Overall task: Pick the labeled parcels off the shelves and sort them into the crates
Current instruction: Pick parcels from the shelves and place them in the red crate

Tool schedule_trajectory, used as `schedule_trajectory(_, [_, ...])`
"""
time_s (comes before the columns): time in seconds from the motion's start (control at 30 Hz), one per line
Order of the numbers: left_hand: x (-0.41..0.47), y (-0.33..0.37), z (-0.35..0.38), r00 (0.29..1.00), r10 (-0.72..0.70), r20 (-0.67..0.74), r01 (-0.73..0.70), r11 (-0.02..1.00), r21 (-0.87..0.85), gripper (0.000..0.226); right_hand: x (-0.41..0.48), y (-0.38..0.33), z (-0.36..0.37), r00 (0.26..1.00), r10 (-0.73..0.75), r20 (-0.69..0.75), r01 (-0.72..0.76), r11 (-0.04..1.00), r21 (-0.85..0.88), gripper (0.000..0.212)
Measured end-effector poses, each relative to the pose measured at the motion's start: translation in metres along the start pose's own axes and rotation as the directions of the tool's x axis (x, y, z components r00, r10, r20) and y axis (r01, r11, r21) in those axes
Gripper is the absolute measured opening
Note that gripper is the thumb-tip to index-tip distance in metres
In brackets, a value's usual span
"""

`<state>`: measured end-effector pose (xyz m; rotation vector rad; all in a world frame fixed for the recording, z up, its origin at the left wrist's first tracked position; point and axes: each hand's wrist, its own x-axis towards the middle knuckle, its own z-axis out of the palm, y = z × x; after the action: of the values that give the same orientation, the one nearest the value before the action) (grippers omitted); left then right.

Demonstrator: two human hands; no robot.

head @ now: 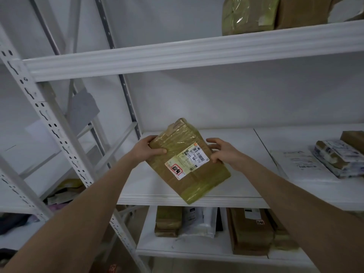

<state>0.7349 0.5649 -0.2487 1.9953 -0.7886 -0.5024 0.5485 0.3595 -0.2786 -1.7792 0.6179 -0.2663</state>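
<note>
Left hand [146, 149], right hand [222, 152], fingers curled round taped parcel [189, 160], tilted over white shelf [157, 186]; white wall [216, 95] behind

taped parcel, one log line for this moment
pick | left hand and right hand grip taped parcel | tilted at middle shelf front edge
</note>
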Motion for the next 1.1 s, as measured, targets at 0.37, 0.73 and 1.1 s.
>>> schedule_trajectory(0.37, [-0.032, -0.036, 0.006, 0.937, -0.236, -0.259, 0.16, 0.946, -0.283, 0.065, -0.017, 0.038, 0.048, 0.951, 0.298, -0.086, -0.284, 0.949, 0.139, 0.018])
schedule_trajectory(0.73, [-0.14, -0.093, 0.008, 0.805, -0.41, -0.429, 0.254, 0.891, -0.377, 0.06, -0.03, 0.042, 0.114, 0.987, 0.115, -0.113, -0.103, 0.988, 0.111, 0.056])
schedule_trajectory(1.1, [-0.29, -0.192, -0.053, 0.635, -0.597, -0.491, 0.348, 0.788, -0.507, 0.058, -0.1, 0.024, 0.262, 0.99, 0.092, 0.107, -0.086, 0.994, -0.061, 0.055])
